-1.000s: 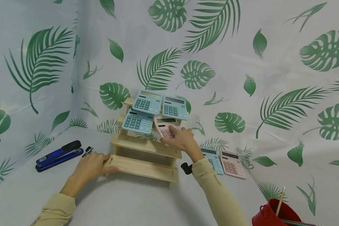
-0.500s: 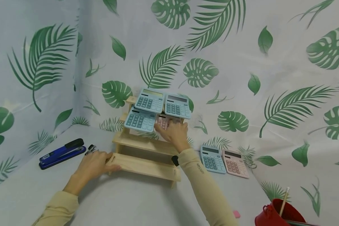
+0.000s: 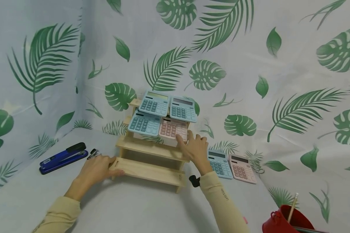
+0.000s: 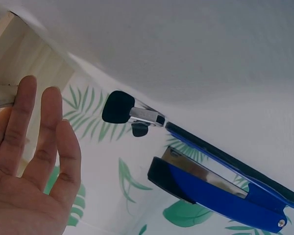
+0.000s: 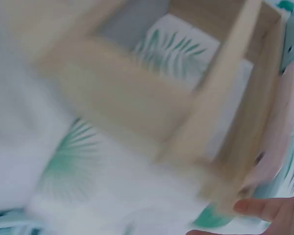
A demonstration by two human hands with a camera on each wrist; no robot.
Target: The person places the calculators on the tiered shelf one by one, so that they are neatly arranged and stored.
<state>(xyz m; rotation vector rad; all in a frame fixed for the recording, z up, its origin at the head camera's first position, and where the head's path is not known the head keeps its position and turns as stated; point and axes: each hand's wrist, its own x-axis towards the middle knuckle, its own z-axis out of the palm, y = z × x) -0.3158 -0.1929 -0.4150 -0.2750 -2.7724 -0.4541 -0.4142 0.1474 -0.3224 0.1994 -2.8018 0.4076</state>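
Note:
A stepped wooden rack (image 3: pixel 151 172) stands on the table. Its top step bears two blue calculators (image 3: pixel 154 103). On the step below, a pink calculator (image 3: pixel 169 128) lies right beside another blue calculator (image 3: pixel 144 123). My right hand (image 3: pixel 194 148) is at the pink calculator's lower right corner, thumb at its edge and the other fingers spread to the side. My left hand (image 3: pixel 97 170) holds the left end of the lowest step, its thumb on top. In the left wrist view, several fingers (image 4: pixel 51 122) extend beside the wood.
A blue stapler (image 3: pixel 63 158) and a small black-and-metal item (image 3: pixel 92 154) lie left of the rack. To its right lie a blue calculator (image 3: pixel 219 164) and a pink calculator (image 3: pixel 242 169). A red bucket (image 3: pixel 275 223) with a pencil (image 3: pixel 292 207) stands at the front right.
The pink calculator has come forward on its step, level with the blue one beside it. My right hand reached in over it, then drew back to its lower right corner. My left hand stays put.

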